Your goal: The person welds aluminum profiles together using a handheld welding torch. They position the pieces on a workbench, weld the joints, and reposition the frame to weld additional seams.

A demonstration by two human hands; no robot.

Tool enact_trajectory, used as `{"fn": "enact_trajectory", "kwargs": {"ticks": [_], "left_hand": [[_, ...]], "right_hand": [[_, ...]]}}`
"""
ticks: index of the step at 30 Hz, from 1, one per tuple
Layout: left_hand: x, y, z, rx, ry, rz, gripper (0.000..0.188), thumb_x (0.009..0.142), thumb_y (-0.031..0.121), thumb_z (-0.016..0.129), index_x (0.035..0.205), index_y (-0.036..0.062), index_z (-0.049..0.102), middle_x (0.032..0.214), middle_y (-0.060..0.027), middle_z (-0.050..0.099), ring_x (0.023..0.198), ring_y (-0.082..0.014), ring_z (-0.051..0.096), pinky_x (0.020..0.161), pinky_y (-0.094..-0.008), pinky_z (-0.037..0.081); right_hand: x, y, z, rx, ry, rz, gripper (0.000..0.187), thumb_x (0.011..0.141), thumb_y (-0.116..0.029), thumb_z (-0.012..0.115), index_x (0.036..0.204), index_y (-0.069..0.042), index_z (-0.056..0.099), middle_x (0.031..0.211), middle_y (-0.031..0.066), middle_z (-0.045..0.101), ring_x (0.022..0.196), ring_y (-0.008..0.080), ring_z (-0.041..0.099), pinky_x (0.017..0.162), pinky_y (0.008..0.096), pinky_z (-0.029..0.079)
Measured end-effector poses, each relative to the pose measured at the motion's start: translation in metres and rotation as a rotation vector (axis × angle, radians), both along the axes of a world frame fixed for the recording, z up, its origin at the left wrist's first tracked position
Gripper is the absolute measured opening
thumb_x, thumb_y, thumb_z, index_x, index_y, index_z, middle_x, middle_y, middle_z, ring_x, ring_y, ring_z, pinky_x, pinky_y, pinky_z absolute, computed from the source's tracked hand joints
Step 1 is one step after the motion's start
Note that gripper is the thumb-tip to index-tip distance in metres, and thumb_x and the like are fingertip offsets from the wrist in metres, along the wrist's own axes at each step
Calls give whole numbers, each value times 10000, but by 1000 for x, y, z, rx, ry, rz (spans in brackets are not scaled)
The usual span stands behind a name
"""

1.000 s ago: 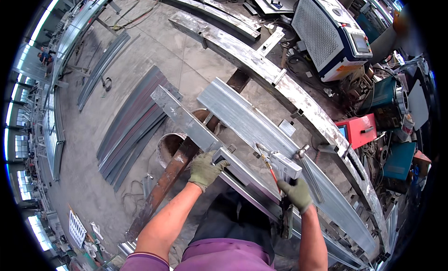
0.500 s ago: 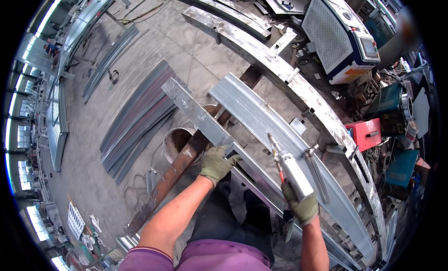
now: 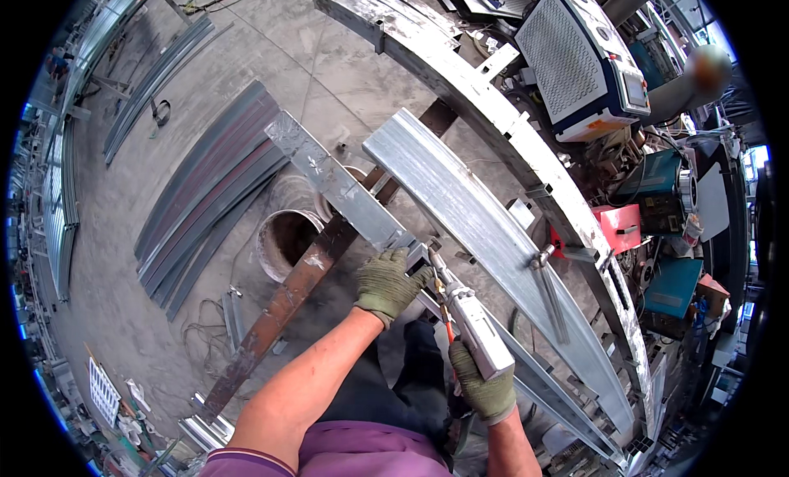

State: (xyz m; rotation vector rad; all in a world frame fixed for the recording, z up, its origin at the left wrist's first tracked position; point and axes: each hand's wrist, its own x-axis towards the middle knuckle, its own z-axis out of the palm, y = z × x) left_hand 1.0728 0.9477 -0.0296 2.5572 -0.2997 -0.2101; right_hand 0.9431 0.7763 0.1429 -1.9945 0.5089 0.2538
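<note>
One silver gun (image 3: 477,325) is grasped in the right hand (image 3: 483,384), its nozzle (image 3: 437,262) just beside one bracket (image 3: 417,258) clasped by the left hand (image 3: 390,284). Beyond the left hand stand two buckets (image 3: 266,255); beyond the right, one machine (image 3: 563,74), its orange label (image 3: 606,127) unreadable.

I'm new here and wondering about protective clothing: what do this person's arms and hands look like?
The left hand and right hand wear olive-green fabric gloves reaching the wrists. Both forearms are bare. On the left, a short purple sleeve has thin trim; the right sleeve is out of view.
</note>
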Motion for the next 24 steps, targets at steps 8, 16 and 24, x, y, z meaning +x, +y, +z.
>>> {"fn": "enact_trajectory", "kwargs": {"ticks": [8,16,24], "left_hand": [[2,2,3,-1,-16,-4,655,886,615,753,1204,43,733,1144,-202,756,1054,-409,720,922,-525,555],[3,2,6,14,66,-16,691,893,645,733,1225,39,727,1163,-210,747,1062,-411,717,934,-530,552],[4,2,4,8,49,-22,686,898,649,730,1209,38,732,1126,-202,756,1008,-410,730,880,-531,571]], "right_hand": [[3,12,-6,-9,-78,-36,273,941,-194,851,1144,-24,787,925,160,800,832,275,808,733,364,607],[4,16,-6,-8,-14,-29,286,942,-199,849,1158,-24,782,945,158,800,848,280,806,750,369,608],[4,18,-7,-34,-22,-19,293,938,-186,845,1166,-15,780,948,158,800,852,279,804,757,371,612]]}}
